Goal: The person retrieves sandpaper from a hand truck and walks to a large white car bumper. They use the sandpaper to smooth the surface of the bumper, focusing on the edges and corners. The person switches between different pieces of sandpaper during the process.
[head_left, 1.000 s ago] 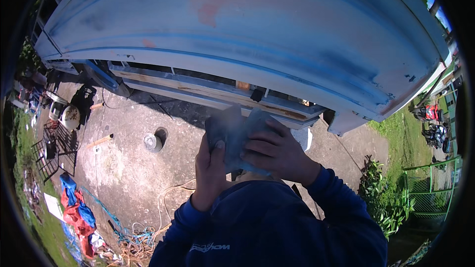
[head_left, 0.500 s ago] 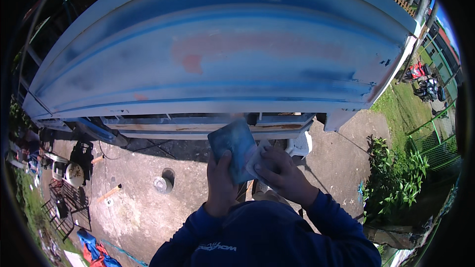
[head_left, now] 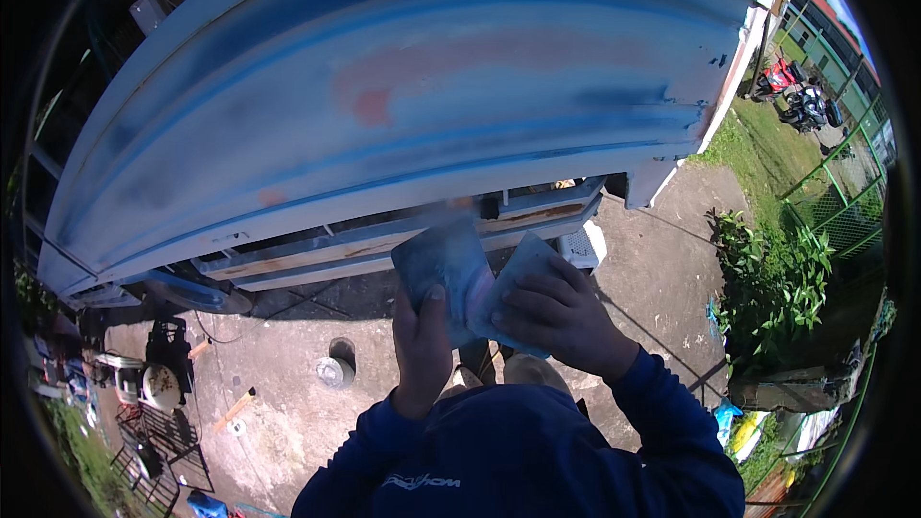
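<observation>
My left hand (head_left: 423, 345) is closed on a flat dark blue-grey rectangular board (head_left: 443, 273), thumb on top and fingers underneath. A pale pinkish smear shows along the board's right side. In my right hand (head_left: 566, 315) is a thin, flat blue-grey spreader (head_left: 516, 280), fingers pressed over its face. The spreader's left edge meets or overlaps the board's right edge; whether they touch is hard to tell. Beyond both hands stands a large vehicle body panel (head_left: 432, 115), blue and pale grey, with reddish patches on it.
Below the panel runs a weathered rail (head_left: 384, 247), with a white plastic chair (head_left: 583, 246) behind my right hand. A can (head_left: 334, 372) stands on the concrete floor (head_left: 288, 422) to the left. Leafy plants (head_left: 772, 278) and a green fence (head_left: 844, 173) border the right.
The spreader has turned so that more of its flat face shows. The board has shifted slightly left. My view has tilted, and the panel appears rotated counterclockwise.
</observation>
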`<state>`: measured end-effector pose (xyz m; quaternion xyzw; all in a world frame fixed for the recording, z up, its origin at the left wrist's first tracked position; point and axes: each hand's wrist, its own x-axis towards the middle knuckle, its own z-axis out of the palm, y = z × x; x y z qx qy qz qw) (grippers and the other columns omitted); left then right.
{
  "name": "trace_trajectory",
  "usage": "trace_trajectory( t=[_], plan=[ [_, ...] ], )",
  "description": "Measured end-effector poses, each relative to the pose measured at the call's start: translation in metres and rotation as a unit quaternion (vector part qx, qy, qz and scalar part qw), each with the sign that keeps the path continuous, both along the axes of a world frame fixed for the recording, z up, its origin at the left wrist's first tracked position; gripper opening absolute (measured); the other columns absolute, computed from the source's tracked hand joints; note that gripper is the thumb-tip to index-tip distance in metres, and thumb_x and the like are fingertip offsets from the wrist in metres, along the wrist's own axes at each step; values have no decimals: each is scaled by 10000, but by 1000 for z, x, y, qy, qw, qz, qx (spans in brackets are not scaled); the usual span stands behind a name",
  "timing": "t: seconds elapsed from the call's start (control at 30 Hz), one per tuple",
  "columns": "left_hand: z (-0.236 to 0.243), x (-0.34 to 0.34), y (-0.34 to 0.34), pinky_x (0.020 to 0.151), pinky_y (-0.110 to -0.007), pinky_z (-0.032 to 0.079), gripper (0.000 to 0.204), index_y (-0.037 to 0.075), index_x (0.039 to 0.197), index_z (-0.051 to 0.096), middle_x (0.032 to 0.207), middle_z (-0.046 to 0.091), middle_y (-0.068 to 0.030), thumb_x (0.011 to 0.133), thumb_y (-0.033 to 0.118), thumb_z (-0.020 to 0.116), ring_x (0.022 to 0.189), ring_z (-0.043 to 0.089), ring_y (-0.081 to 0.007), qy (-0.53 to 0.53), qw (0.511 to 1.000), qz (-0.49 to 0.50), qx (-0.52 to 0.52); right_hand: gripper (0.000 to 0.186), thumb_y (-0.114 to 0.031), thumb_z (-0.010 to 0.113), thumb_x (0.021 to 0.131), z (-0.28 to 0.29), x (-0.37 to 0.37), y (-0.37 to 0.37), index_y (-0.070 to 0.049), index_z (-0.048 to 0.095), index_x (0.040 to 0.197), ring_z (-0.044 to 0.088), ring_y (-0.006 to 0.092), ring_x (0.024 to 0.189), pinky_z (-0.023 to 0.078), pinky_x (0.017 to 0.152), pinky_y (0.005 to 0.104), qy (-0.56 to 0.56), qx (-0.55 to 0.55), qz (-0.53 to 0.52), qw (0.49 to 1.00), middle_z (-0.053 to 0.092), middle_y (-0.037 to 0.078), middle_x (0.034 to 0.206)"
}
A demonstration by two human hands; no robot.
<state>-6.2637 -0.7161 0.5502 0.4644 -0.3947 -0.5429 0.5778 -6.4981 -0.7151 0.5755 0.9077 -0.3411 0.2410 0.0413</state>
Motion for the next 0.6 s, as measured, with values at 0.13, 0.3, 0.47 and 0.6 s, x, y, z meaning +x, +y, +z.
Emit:
trace_trajectory(
  t=[0.13,0.3,0.47,0.6],
  plan=[
    [4,-2,3,1020,-316,452,399,-5,1405,467,1295,583,-110,1029,127,488,1203,570,-185,-38,993,-113,-1,398,-216,739,761,11,-13,-1,-279,722,1154,553,187,1263,342,1151,531,11,-4,-31,999,626,-47,1214],
    [10,-10,-6,1050,-322,414,439,-2,1456,435,1358,561,-127,1040,133,476,1241,528,-179,-69,990,-120,-12,329,-199,695,782,-3,9,12,-238,729,1107,546,199,1265,353,1149,531,-43,14,21,999,630,-17,1244],
    [20,-25,-7,965,-336,486,446,-3,1460,391,1305,576,-136,1069,202,454,1165,579,-206,-94,987,23,-126,408,-235,673,826,-11,-12,35,-246,668,1234,524,242,1278,335,1175,542,32,101,32,994,563,14,1331],
    [14,-30,-8,933,-354,497,407,-10,1414,442,1221,597,-126,1046,160,480,1089,605,-202,-17,998,5,-56,480,-201,614,904,26,-2,44,-288,604,1376,483,328,1337,392,1140,565,-134,45,8,990,529,121,1336]
  ],
)
